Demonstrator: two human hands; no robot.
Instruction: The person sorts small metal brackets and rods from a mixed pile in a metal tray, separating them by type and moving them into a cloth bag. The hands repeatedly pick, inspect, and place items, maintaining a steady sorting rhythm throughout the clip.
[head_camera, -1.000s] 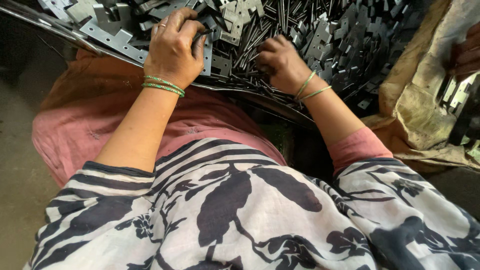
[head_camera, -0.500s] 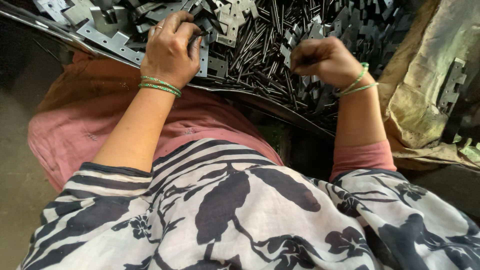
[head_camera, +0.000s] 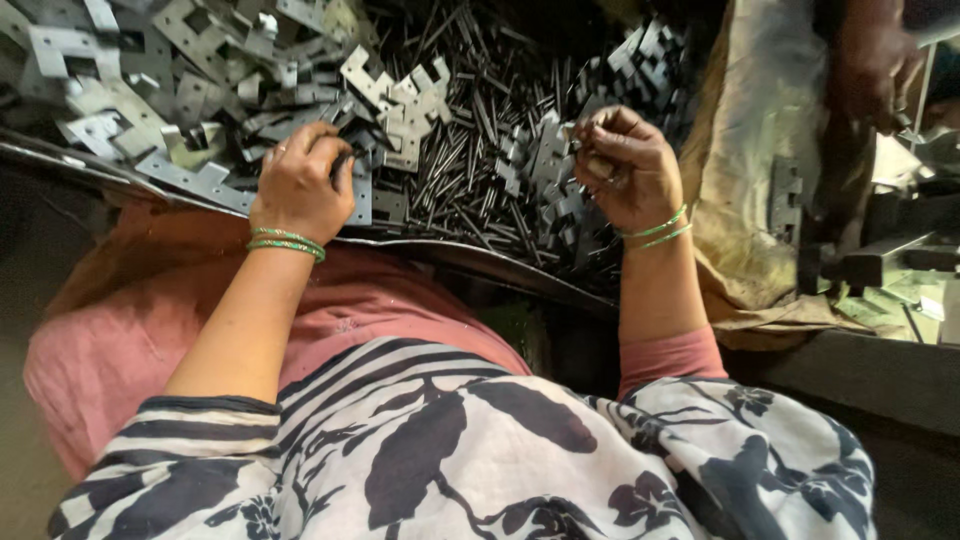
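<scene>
Head view: a small metal piece (head_camera: 598, 165), mostly hidden, sits pinched in the curled fingers of the right hand (head_camera: 628, 168) above the heap of dark pins (head_camera: 470, 160). Left of that heap, the left hand (head_camera: 300, 185) grips a flat bracket (head_camera: 358, 195), fingers closed over its edge.

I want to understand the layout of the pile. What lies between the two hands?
In the head view, between the left hand and the right hand lie dark thin pins and grey notched plates.
</scene>
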